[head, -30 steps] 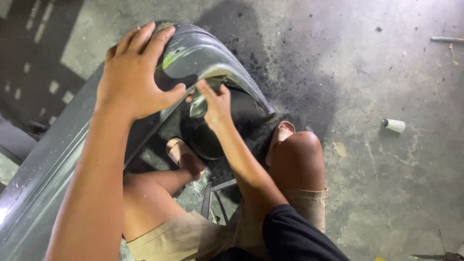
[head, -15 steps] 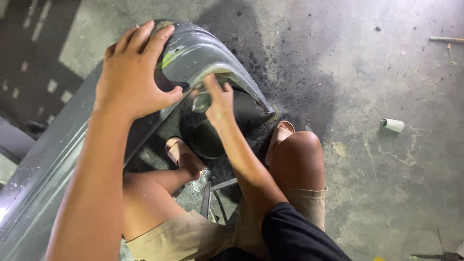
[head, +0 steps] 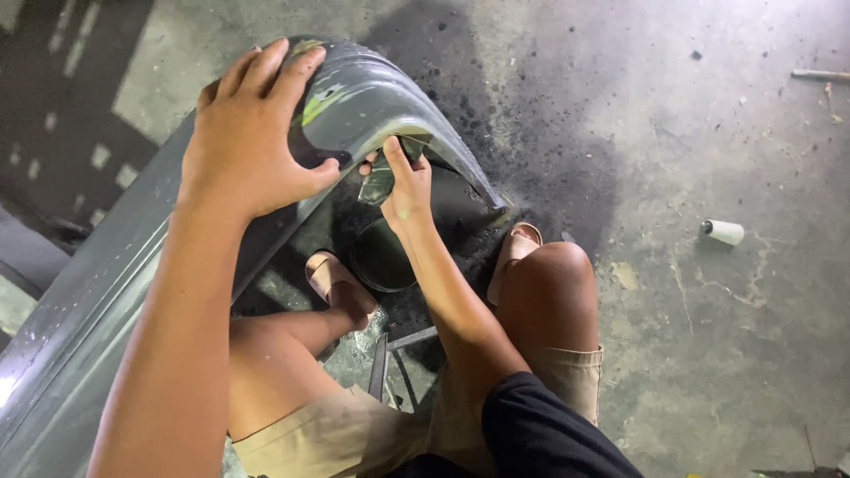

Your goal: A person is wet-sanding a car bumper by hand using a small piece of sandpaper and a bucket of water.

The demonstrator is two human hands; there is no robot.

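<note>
A long grey curved car body panel (head: 106, 292) stands on edge in front of me, with light green filler patches near its top bend. My left hand (head: 252, 133) lies spread over the top of the curve, thumb hooked on the near side. My right hand (head: 403, 181) presses a small dark folded piece of sandpaper (head: 382, 181) against the panel's inner edge under the arch. My bare knees and sandalled feet are below the hands.
A dark round bowl (head: 382, 257) sits on the stained concrete floor between my feet. A small white cylinder (head: 724, 232) lies on the floor to the right. A thin rod (head: 819, 75) lies at the far right top. Metal stool legs show under me.
My right hand has slid a little along the panel's inner edge with the sandpaper. The left hand stays put on the curve.
</note>
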